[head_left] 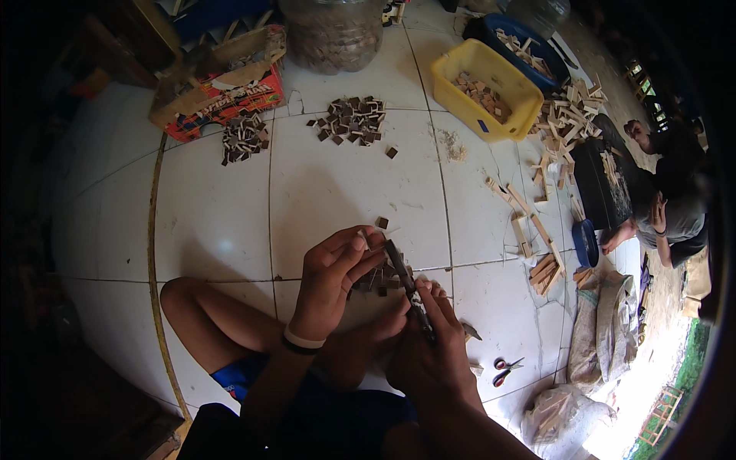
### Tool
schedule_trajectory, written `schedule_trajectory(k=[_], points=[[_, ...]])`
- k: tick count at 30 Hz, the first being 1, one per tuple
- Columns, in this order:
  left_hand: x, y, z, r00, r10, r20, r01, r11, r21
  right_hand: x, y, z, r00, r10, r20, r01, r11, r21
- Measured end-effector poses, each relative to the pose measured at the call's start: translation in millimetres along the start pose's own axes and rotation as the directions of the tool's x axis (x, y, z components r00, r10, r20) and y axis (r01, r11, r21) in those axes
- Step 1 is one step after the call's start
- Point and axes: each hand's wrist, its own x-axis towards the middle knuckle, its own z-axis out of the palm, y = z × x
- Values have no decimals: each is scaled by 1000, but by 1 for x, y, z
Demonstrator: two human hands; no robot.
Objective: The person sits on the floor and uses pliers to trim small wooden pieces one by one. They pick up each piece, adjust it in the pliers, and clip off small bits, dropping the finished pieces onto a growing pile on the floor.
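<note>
My left hand (326,280) pinches a small brown piece (366,239) between its fingertips, partly hidden by them. In my right hand (441,356) is a slim dark stick-like tool (399,264) with whitish patches near the grip; its exact kind I cannot make out. The tool's upper end is close beside the brown piece; whether they touch I cannot tell. Beneath both hands lies a small pile of dark square pieces (383,290), partly covered by the hands and the tool. A single dark square (382,222) rests on the tiles just beyond my left fingertips.
Farther off lie a pile of brown squares (351,121) and a smaller pile (245,138) by a red cardboard box (218,107). A yellow basin (452,88) and wood offcuts (571,115) are to the right. Scissors (502,372) lie right of my hand. Another person (678,199) sits far right.
</note>
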Motion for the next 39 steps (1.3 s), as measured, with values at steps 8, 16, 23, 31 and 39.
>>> schedule_trajectory(k=[8,16,23,31,39], points=[[2,15,-7,994,12,104,-20,997,70,5,4,1,992,-120,-39,115,988,-101],[-11,19,-7,995,-99,-5,99,995,-1,5,2,2,990,-137,-26,129,970,-204],[-17,23,-8,995,-102,-2,102,995,6,5,7,3,983,-184,-1,178,951,-252],[-22,29,1,992,-123,-29,122,992,-19,6,4,3,982,-191,1,185,951,-247],[-27,29,6,990,-123,-74,122,992,-12,7,4,1,979,-199,32,199,927,-318]])
